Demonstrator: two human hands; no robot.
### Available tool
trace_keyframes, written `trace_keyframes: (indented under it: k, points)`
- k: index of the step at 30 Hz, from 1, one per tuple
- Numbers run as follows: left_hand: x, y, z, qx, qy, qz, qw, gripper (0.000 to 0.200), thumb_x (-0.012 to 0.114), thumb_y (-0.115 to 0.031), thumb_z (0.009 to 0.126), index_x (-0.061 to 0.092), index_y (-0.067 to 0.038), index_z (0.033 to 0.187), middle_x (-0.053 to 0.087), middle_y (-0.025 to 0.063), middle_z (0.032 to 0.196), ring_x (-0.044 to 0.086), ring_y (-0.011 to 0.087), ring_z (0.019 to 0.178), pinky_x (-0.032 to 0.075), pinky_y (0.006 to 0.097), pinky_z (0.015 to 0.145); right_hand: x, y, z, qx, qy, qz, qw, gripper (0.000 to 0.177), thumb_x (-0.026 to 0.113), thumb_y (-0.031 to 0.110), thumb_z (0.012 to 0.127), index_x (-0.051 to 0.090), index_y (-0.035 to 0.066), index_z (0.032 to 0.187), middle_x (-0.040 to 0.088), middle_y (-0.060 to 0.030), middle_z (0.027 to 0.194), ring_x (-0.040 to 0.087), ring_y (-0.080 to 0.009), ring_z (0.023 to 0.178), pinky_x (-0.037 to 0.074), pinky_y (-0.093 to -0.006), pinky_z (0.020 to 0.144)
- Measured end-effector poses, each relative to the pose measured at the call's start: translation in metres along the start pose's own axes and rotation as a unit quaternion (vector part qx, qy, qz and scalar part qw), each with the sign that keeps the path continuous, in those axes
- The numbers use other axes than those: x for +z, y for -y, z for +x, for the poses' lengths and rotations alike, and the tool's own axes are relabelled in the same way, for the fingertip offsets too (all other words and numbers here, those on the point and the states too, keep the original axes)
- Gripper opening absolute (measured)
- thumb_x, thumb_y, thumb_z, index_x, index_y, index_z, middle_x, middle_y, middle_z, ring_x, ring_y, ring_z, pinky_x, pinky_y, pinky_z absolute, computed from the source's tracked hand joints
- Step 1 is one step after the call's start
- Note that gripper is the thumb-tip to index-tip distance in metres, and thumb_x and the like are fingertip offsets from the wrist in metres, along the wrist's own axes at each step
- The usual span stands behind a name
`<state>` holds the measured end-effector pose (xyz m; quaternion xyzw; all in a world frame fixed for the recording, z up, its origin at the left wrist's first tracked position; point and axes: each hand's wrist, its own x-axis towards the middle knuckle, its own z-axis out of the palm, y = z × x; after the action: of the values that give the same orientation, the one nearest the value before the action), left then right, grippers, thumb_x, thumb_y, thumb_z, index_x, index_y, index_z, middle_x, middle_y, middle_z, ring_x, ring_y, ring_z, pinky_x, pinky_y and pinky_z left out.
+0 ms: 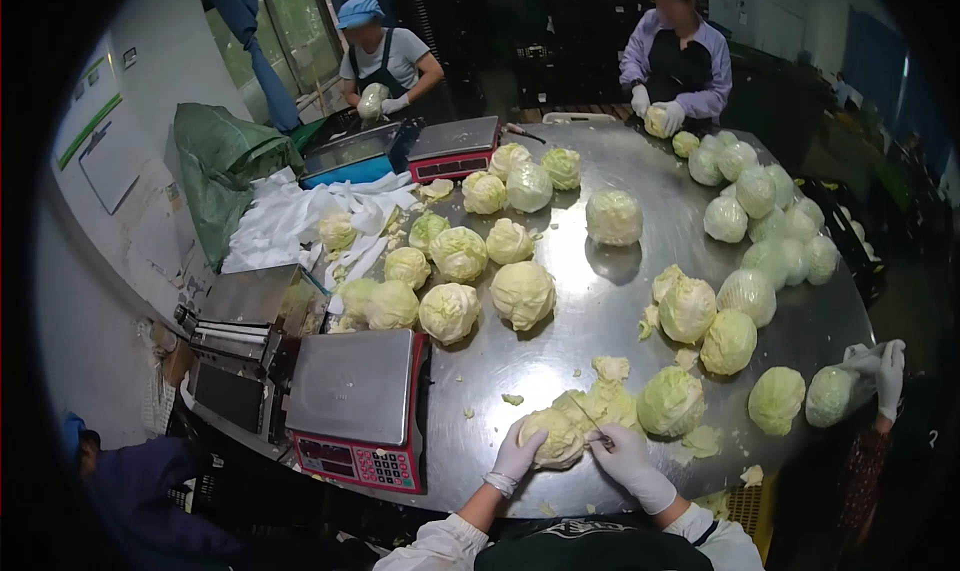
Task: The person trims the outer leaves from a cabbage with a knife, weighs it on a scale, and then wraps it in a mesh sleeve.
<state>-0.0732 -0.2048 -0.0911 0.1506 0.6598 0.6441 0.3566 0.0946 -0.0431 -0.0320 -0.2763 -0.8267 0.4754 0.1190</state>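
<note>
In white gloves, both of my hands work at the near edge of the metal table. My left hand is closed around the side of a pale cabbage resting on the tabletop. My right hand grips a small knife, whose thin blade points up and left across the cabbage; its handle is hidden in my fingers. Loose cabbage leaves lie just behind the cabbage. To the right of my right hand sits another green cabbage.
A red scale stands left of my hands, beside a wrapping machine. Several cabbages lie mid-table, and film-wrapped ones line the right edge. Two co-workers handle cabbages across the table; a gloved hand at right holds film around a cabbage.
</note>
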Motion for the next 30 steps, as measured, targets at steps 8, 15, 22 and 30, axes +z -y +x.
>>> trace_keyframes:
  k: [8, 15, 22, 30]
  points:
    - [-0.047, -0.101, 0.057, 0.099, -0.067, -0.153, 0.981, 0.051, 0.070, -0.033, 0.098, 0.056, -0.001, 0.135, 0.064, 0.0083, 0.126, 0.063, 0.0179, 0.113, 0.052, 0.0317, 0.097, -0.016, -0.010, -0.051, 0.159, -0.008, 0.247, 0.956, 0.029, 0.071, 0.010, 0.093, 0.070, -0.003, 0.119, 0.071, -0.0032, 0.084, 0.063, -0.0066, 0.068, 0.051, -0.0215, 0.064]
    - [-0.136, -0.173, 0.195, 0.067, -0.213, -0.240, 0.945, 0.090, 0.070, -0.071, 0.082, 0.042, -0.017, 0.148, 0.047, 0.0136, 0.147, 0.055, 0.0297, 0.123, 0.051, 0.0578, 0.091, -0.112, -0.024, -0.122, 0.143, -0.042, 0.138, 0.979, 0.025, 0.065, 0.013, 0.099, 0.067, 0.000, 0.120, 0.069, -0.0076, 0.100, 0.065, -0.0175, 0.088, 0.053, -0.0315, 0.079]
    - [-0.096, -0.159, 0.175, 0.091, -0.290, -0.254, 0.918, 0.066, 0.070, -0.045, 0.092, 0.044, -0.016, 0.145, 0.052, 0.0113, 0.133, 0.060, 0.0273, 0.101, 0.056, 0.0455, 0.079, -0.166, -0.006, -0.156, 0.098, -0.156, 0.122, 0.975, 0.030, 0.070, 0.006, 0.094, 0.067, -0.001, 0.123, 0.067, -0.0046, 0.084, 0.063, -0.0122, 0.074, 0.051, -0.0274, 0.070]
    - [0.004, -0.028, 0.066, 0.122, 0.011, 0.508, 0.852, 0.127, 0.072, -0.081, 0.067, 0.024, -0.006, 0.159, 0.030, 0.0329, 0.151, 0.023, 0.0499, 0.144, 0.014, 0.0662, 0.117, 0.010, -0.092, -0.135, 0.183, 0.021, 0.319, 0.930, 0.036, 0.071, 0.003, 0.093, 0.066, -0.001, 0.128, 0.068, -0.0036, 0.080, 0.063, -0.0085, 0.067, 0.050, -0.0244, 0.062]
